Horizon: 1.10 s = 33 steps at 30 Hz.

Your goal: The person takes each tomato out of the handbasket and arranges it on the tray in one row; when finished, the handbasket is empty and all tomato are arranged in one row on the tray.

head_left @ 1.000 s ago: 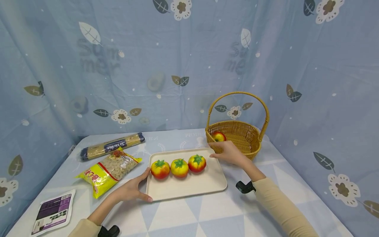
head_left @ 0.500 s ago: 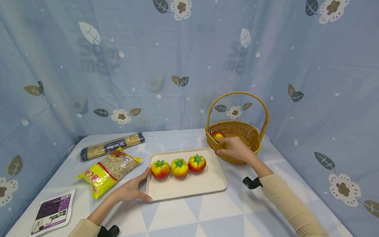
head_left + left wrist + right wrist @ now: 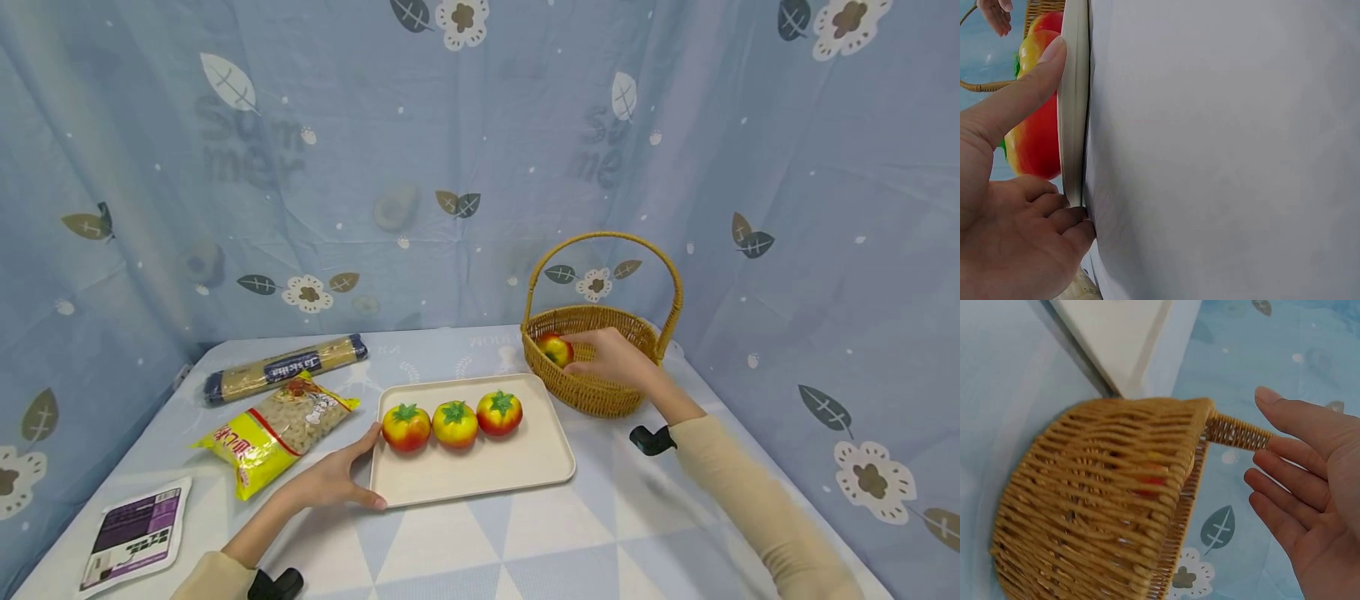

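Note:
My left hand [image 3: 333, 479] rests against the left end of a cream tray [image 3: 525, 467], thumb at the front corner and fingers by the left rim. Its thumb lies along the tray's edge in the left wrist view. A row of three red-and-yellow persimmon-like fruits with green leafy tops, including a middle one [image 3: 454, 426], sits on the tray. My right hand [image 3: 611, 360] is over the front rim of a wicker basket [image 3: 592, 400], holding nothing, fingers extended. Inside the basket, just left of those fingertips, lies another such fruit [image 3: 555, 350]. The right wrist view shows the basket's weave [image 3: 1085, 506] beside the hand.
Left of the tray lie a yellow bag of pasta [image 3: 277, 429] and a long spaghetti pack [image 3: 285, 369]. A purple-and-white pouch [image 3: 137, 535] is at the front left. The basket's tall handle [image 3: 600, 236] arches above it. A patterned curtain [image 3: 337, 167] surrounds the table.
My right hand has moved right from the tray's far right corner to over the basket. The fruit in the basket has shifted slightly. My left hand and the tray stay put.

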Each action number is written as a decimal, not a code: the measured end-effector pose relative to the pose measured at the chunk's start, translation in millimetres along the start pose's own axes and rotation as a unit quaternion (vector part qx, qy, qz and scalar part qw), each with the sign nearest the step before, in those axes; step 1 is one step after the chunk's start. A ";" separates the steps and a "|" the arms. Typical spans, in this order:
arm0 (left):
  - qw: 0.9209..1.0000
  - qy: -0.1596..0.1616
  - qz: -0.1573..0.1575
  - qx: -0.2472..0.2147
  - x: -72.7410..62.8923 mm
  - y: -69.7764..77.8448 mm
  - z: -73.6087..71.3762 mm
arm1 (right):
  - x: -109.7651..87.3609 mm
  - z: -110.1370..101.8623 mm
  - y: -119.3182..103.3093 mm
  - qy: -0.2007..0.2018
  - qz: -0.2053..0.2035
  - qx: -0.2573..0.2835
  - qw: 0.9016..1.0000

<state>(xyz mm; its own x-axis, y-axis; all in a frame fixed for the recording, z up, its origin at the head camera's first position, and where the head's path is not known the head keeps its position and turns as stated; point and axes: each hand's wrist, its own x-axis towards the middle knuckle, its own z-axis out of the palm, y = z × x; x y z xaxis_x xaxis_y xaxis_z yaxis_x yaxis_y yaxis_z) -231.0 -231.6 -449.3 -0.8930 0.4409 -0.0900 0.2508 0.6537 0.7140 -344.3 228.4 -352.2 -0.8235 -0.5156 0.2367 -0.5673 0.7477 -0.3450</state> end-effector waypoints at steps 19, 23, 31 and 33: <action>1.000 0.000 0.006 0.001 0.7 -2.4 0.3 | 27.6 -12.1 28.8 -0.066 0.005 -0.010 0.998; 1.000 -0.002 0.003 0.000 1.0 -0.9 0.6 | 32.8 -14.0 29.7 -0.073 -0.001 -0.016 0.997; 1.000 -0.002 -0.006 0.004 -1.3 3.8 0.2 | 47.6 -14.1 35.1 -0.108 0.026 0.010 0.994; 1.000 -0.002 -0.008 0.002 -1.6 4.7 0.1 | 50.7 -13.1 37.6 -0.119 0.032 0.013 0.992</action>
<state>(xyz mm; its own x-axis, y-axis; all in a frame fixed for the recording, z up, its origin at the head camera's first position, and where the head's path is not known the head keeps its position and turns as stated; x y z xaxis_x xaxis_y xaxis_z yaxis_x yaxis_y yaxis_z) -228.4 -229.2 -445.8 -0.8954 0.4330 -0.1034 0.2383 0.6625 0.7101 -407.4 235.8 -341.3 -0.8321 -0.5546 -0.0070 -0.5115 0.7722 -0.3768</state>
